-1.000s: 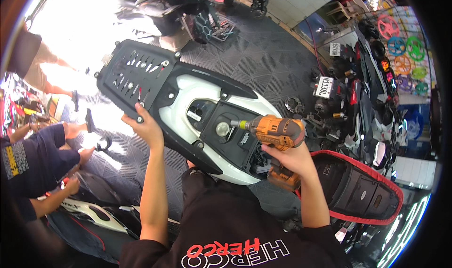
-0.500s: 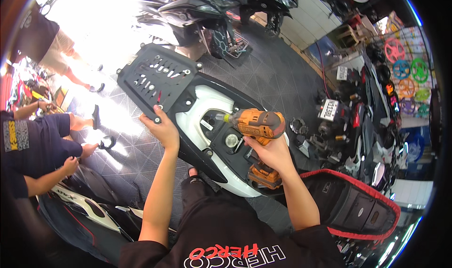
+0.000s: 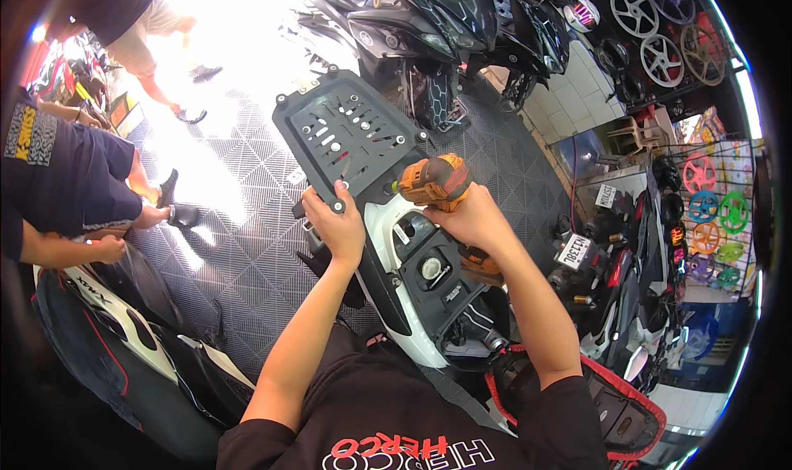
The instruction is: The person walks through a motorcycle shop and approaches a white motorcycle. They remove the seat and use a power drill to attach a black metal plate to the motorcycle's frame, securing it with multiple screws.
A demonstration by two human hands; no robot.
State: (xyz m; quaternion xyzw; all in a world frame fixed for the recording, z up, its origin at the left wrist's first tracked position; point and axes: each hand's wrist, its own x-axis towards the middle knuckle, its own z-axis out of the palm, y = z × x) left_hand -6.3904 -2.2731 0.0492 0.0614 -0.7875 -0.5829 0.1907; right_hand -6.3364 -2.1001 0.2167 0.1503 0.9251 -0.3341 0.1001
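Observation:
My left hand (image 3: 337, 226) grips the near left corner of a black slotted rear rack plate (image 3: 388, 111), thumb on top beside a corner bolt. The plate sits at the tail of a white and black scooter (image 3: 389, 222). In my right hand (image 3: 474, 218) is an orange and black cordless impact driver (image 3: 433, 181). Its nose points left, down by the rack plate's near edge; whether the bit touches a bolt cannot be made out. Below the driver, the uncovered area under the seat shows a round cap (image 3: 431, 269).
The scooter's raised seat (image 3: 627, 412), red-edged, is at lower right. Parked motorcycles (image 3: 412, 28) stand at the far side, another scooter (image 3: 124, 330) at lower left. Two people are on the left, one person's hand (image 3: 107, 249) near that scooter. Coloured wheels (image 3: 701, 173) hang at right.
My right hand has moved the driver from over the open seat area to the rack plate's near edge. My left hand stays on the plate's corner. The whole view has shifted.

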